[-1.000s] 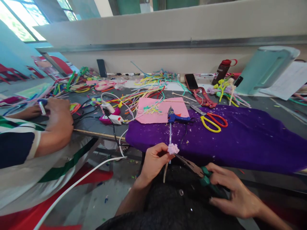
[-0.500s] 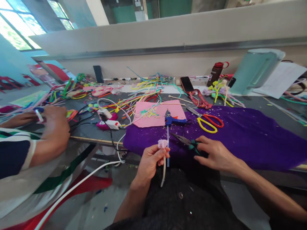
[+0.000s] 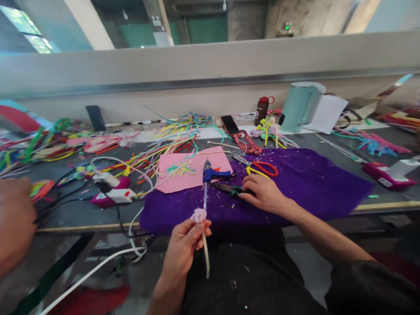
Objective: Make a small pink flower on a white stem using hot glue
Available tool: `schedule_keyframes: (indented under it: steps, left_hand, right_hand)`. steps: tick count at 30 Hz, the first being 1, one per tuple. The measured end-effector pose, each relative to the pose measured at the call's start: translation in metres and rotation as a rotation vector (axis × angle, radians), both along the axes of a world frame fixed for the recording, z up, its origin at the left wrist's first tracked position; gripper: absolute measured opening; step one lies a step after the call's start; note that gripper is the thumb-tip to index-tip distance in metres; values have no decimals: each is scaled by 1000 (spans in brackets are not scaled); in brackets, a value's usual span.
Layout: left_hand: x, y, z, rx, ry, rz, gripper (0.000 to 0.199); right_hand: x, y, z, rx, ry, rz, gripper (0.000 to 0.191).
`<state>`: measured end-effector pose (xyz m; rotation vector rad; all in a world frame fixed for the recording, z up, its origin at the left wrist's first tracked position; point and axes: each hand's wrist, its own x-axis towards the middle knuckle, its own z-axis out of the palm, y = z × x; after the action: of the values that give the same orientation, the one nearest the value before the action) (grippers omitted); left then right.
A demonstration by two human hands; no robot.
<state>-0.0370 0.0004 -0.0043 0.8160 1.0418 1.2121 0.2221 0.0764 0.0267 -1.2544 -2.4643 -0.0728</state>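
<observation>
My left hand (image 3: 187, 239) pinches a pale pink fuzzy flower (image 3: 198, 215) with a cream stem (image 3: 206, 258) hanging below the fingers. My right hand (image 3: 265, 192) is closed round the green handles of the pliers (image 3: 226, 188), which lie low over the purple cloth (image 3: 308, 179). Just beyond the pliers is a blue glue gun (image 3: 216, 175), its clear glue stick pointing towards me. It rests partly on a pink sheet (image 3: 167, 164) strewn with small coloured scraps. Scissors (image 3: 265, 168) with red and yellow handles lie beyond my right hand.
Coloured pipe cleaners (image 3: 154, 151) spread across the back left. A phone (image 3: 230, 125), a brown bottle (image 3: 261, 110) and a teal pitcher (image 3: 300, 107) stand or lie at the back. A power strip (image 3: 114, 194) with cables is on the left. Another person's arm (image 3: 15, 223) is at the left edge.
The view has turned to the right. My right hand has moved forward with the pliers, lowering them beside the glue gun. My left hand still holds the flower, now nearer the glue stick's end.
</observation>
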Motion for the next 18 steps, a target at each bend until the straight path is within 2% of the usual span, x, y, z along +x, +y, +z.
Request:
schedule_keyframes:
  steps: [2,4,6,8,12,18]
  left_hand:
    - [0,2,-1,-1,6,-1,21]
    - [2,2,-2,-5,11,-16,22]
    - [6,3,-1,-9,14,-38,23]
    - [9,2,-1,-10,20,-55,23]
    - [10,-1,0,10,44,-48,20]
    - [5,-13,4,111,133,-30,19]
  right_hand:
    - [20,9,3,-24,-27,-121,27]
    - [40,22,4,-40,-96,-305,27]
    - [55,36,3,-52,-131,-380,26]
    - [60,48,-1,-86,-172,-401,27]
    - [54,61,-7,-151,-232,-373,33]
    - [52,75,-3,-263,-273,-320,45]
